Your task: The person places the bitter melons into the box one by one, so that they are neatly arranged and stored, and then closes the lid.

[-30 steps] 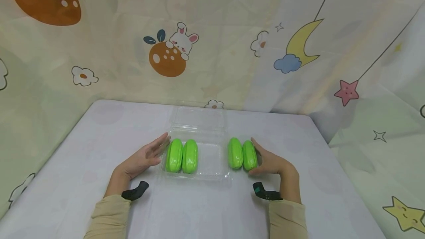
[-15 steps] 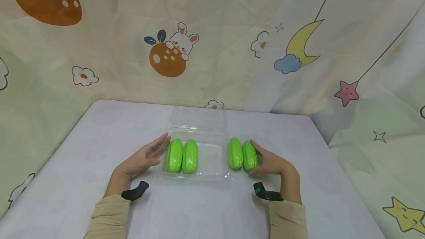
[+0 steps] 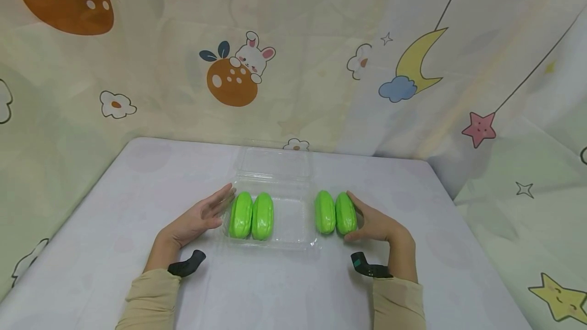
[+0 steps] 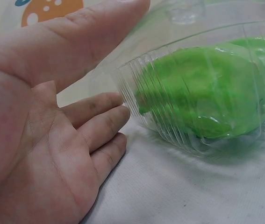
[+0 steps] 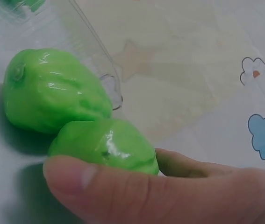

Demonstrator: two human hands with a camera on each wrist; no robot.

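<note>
On the right, my right hand (image 3: 375, 222) pinches a glossy green toy vegetable (image 3: 346, 213) between thumb and fingers. Long and faintly ridged, it lies close beside a second green toy vegetable (image 3: 325, 212); in the right wrist view, the held piece (image 5: 111, 142) partly overlaps the other one (image 5: 53, 88). Two more green pieces (image 3: 263, 216) lie side by side in the left half of a clear plastic clamshell box (image 3: 293, 220). My left hand (image 3: 202, 216) rests at the box's left wall with fingers extended, fingertips at or very near the plastic (image 4: 132, 93).
The box's clear lid (image 3: 275, 162) is folded back toward the rear edge of the white-covered table (image 3: 275, 289). A printed curtain (image 3: 312, 65) hangs right behind the table. Each wrist wears a black camera mount (image 3: 187, 264).
My right hand and the green toy vegetable in it have shifted very slightly to the right, and the piece sits a touch higher. The left hand and the box stay put.
</note>
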